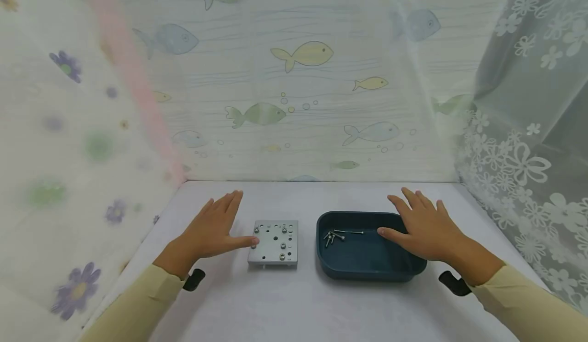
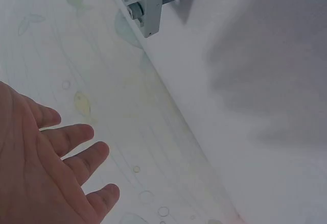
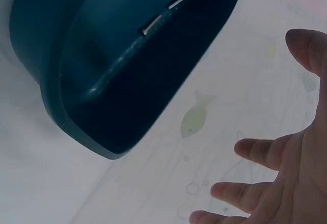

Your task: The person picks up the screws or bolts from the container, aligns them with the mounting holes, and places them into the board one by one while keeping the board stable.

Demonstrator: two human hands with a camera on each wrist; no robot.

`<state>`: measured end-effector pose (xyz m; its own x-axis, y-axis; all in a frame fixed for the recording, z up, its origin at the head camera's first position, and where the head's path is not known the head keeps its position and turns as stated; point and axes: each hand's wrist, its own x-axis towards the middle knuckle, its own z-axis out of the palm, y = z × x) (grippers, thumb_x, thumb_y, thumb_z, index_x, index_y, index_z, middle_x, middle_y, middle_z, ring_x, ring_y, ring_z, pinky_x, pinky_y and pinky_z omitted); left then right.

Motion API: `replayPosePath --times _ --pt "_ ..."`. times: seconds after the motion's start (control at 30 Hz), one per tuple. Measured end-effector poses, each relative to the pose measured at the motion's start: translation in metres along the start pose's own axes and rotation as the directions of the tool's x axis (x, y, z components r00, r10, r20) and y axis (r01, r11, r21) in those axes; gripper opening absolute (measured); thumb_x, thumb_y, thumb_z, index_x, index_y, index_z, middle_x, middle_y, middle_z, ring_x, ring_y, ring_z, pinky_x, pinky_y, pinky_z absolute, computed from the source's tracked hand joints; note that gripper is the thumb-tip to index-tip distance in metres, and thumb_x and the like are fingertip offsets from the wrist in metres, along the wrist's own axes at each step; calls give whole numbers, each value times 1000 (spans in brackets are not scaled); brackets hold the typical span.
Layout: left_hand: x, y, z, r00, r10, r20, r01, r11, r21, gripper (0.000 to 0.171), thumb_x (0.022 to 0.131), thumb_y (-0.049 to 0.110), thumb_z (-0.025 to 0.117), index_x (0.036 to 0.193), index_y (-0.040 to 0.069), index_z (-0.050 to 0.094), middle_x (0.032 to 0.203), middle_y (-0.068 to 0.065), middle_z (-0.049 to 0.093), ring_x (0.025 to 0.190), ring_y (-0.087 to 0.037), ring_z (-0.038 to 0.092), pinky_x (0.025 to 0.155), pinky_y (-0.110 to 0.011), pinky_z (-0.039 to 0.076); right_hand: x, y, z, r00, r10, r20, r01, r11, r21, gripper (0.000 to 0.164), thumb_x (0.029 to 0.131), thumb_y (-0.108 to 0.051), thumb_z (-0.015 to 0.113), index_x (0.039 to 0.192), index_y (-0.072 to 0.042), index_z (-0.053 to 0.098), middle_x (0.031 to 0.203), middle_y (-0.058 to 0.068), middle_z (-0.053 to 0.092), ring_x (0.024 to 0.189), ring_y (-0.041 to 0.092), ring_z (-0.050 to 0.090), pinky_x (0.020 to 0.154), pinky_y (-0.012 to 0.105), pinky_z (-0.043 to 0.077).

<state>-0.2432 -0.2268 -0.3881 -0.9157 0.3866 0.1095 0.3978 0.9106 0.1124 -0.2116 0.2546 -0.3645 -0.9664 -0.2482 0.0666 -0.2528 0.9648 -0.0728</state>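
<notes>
A square grey metal plate (image 1: 269, 241) with holes and several bolts set in it lies left of centre on the table. My left hand (image 1: 213, 229) is held out beside it, fingers straight, the thumb overlapping the plate's left edge in the head view. In the left wrist view the plate's edge (image 2: 153, 7) shows, with a bolt sticking out below. A dark teal bin (image 1: 372, 270) stands to the right, with several loose screws (image 1: 334, 237) inside at its left. Above the bin's right side my right hand (image 1: 422, 227) is spread, holding nothing.
A white cloth covers the table (image 1: 312, 311). At the back hangs a curtain with printed fish (image 1: 312, 53); a flowered curtain (image 1: 78, 283) is on the left and a lace-patterned sheer one (image 1: 525, 163) on the right. Dark straps (image 1: 194, 279) sit at both wrists.
</notes>
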Motion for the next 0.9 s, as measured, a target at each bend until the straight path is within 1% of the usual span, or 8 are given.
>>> replayPosePath --times 0.2,0.27,0.37,0.43,0.53,0.6,0.77,0.9 --pt "2 0 10 1000 4 -21 -5 997 -80 135 73 97 51 166 5 15 170 -15 27 155 -37 31 125 -63 19 5 -2 1 999 -34 -25 34 999 3 94 91 -83 44 156 -15 43 160 25 38 143 53 38 110 83 21" --pt "3 1 14 1000 -5 -30 1 993 -119 134 73 95 55 166 7 16 170 -13 29 154 -37 33 125 -62 22 7 -3 2 998 -45 -34 45 999 3 94 91 -83 44 154 -14 46 156 25 43 140 51 43 110 80 26" --pt "4 2 23 999 -31 -29 26 984 -176 132 73 91 62 167 11 15 170 -10 30 152 -37 36 123 -61 28 11 -4 4 997 -63 -43 63 998 11 93 92 -83 44 152 -12 49 150 24 50 134 49 50 107 75 37" --pt "5 3 28 998 -51 -22 45 976 -215 131 72 87 68 167 15 15 170 -7 30 152 -38 37 121 -61 31 13 -5 5 996 -74 -45 75 997 23 91 93 -80 46 150 -10 51 147 24 53 130 46 53 103 71 43" --pt "5 4 35 997 -72 -7 67 963 -259 130 71 82 74 167 20 14 170 -5 30 152 -37 37 120 -62 33 16 -7 6 995 -84 -47 86 995 48 85 94 -76 51 148 -10 53 142 22 56 126 43 56 98 68 46" --pt "5 4 38 997 -78 -5 74 956 -284 130 70 79 77 167 22 14 170 -4 30 152 -36 37 119 -62 34 17 -8 7 995 -88 -46 91 994 58 83 95 -75 51 146 -10 55 139 21 58 123 41 57 95 67 48" --pt "5 2 46 996 -84 -19 71 926 -371 131 67 75 83 167 24 15 171 0 27 155 -32 33 121 -61 32 22 -7 11 995 -91 -39 95 991 97 76 96 -73 51 141 -12 59 135 17 61 122 38 58 95 65 47" --pt "5 1 55 996 -84 -1 74 879 -470 132 65 72 86 167 31 12 172 3 23 158 -28 26 123 -60 28 26 -8 14 994 -103 -29 107 981 163 68 98 -68 55 136 -12 62 133 14 63 122 35 59 97 65 47"
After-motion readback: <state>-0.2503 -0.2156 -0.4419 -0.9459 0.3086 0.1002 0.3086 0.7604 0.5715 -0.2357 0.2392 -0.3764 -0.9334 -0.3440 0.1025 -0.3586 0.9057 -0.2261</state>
